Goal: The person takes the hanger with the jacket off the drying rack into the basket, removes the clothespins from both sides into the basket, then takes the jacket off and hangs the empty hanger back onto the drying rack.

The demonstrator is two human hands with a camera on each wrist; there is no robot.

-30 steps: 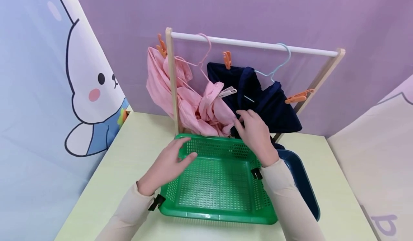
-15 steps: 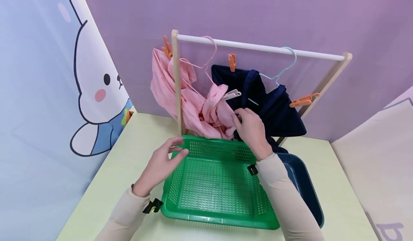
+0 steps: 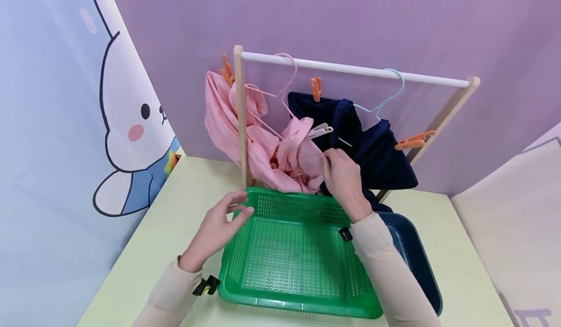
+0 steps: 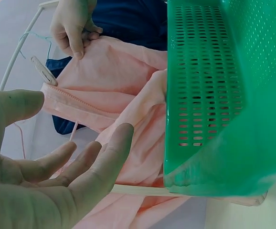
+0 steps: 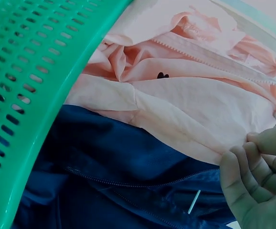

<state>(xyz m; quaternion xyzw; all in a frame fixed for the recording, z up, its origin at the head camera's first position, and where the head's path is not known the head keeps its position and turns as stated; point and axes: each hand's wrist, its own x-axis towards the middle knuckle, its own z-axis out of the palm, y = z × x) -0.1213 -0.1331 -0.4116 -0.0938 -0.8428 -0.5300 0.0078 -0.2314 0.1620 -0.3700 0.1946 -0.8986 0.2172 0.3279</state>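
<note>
A pink zip jacket hangs bunched on a pink hanger, with a white clothespin on its collar. My right hand pinches the jacket's edge between thumb and fingertips, as the right wrist view shows. Behind it, a navy zip garment hangs from a light blue hanger. My left hand hovers over the left rim of the green basket, fingers spread and holding nothing. In the left wrist view its fingers stand in front of the jacket, apparently apart from it.
A wooden rack with a white rod stands at the back of the table. An orange clothespin is at the jacket's far shoulder; another orange clothespin is on the navy garment. A dark blue tub lies partly under the basket.
My right hand's fingers have come together on the jacket's edge; before, they were loosely parted beside it. My left hand has shifted slightly left. The head view has moved a little.
</note>
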